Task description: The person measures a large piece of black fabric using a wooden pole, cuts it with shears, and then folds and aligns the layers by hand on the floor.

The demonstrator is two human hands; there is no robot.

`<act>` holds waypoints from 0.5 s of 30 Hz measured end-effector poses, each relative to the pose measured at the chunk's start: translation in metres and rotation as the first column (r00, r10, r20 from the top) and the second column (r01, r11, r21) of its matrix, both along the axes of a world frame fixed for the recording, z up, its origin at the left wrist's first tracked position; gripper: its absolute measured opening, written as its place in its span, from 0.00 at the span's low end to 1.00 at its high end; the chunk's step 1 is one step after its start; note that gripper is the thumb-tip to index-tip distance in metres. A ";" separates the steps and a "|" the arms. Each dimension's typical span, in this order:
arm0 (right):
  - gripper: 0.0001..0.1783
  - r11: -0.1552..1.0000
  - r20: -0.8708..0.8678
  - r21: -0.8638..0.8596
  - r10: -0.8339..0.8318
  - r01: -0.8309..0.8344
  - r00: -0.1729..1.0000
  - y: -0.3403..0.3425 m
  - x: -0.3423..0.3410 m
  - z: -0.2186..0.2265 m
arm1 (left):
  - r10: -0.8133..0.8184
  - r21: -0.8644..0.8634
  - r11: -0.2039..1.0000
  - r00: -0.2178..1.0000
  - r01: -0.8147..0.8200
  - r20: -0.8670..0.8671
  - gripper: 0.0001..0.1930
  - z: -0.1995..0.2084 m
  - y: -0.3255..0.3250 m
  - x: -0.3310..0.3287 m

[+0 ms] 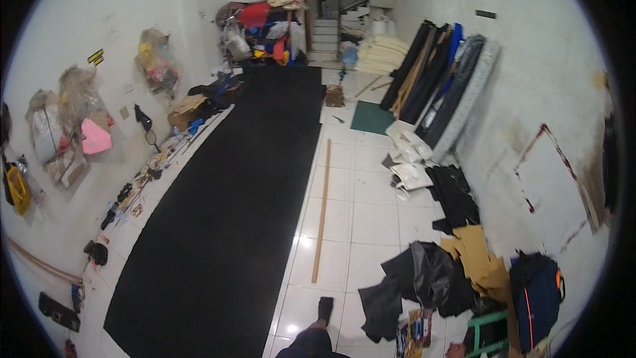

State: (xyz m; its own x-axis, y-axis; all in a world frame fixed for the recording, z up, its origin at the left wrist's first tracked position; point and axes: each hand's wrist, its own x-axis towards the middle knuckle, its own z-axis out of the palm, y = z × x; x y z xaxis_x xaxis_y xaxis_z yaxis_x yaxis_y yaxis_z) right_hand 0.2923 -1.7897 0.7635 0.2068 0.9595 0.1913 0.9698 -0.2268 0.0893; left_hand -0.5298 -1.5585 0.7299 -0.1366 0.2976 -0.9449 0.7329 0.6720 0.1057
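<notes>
A long strip of black fabric (218, 212) lies spread over the tiled floor, from the near left to the far end of the room. My left hand does not show. At the lower edge, a small skin-toned shape (456, 351) beside a green stool frame (487, 331) looks like part of my right hand, but its fingers cannot be made out. My leg in dark trousers and a dark-socked foot (325, 308) reach onto the tiles. A long wooden stick (322, 212) lies on the floor to the right of the fabric.
Black scraps (424, 278), brown cardboard pieces (480, 262) and a dark blue backpack (535, 298) crowd the near right. Fabric rolls (437, 79) lean on the right wall near a green mat (371, 117). Small clutter (136, 189) lines the left wall. A cloth heap (262, 30) stands far back.
</notes>
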 end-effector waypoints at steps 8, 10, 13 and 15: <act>0.11 0.806 -0.880 -0.400 -0.472 0.437 0.063 0.374 -0.016 -0.006 | -0.118 0.240 0.964 0.993 0.118 -0.018 0.29 -0.025 0.262 0.106; 0.11 0.764 -0.769 -0.624 -0.638 0.164 0.041 0.444 -0.089 0.000 | -0.020 0.498 0.865 0.997 0.052 -0.071 0.29 -0.005 0.372 0.102; 0.11 0.731 -0.719 -0.667 -0.682 0.142 0.133 0.459 -0.055 0.009 | -0.009 0.727 0.657 0.962 -0.200 0.272 0.22 0.047 0.540 0.247; 0.11 0.687 -0.675 -0.710 -0.726 0.154 0.129 0.481 -0.027 0.006 | 0.026 0.706 0.629 0.916 -0.326 0.400 0.24 0.089 0.622 0.304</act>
State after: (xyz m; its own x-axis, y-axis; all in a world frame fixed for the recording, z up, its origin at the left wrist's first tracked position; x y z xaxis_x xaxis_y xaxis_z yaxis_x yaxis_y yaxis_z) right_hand 0.2651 -1.3091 0.7699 0.3615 0.5068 -0.7826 0.1775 -0.8614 -0.4759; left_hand -0.2257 -0.9365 0.8193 -0.0019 0.9180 -0.3966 0.4278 0.3593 0.8294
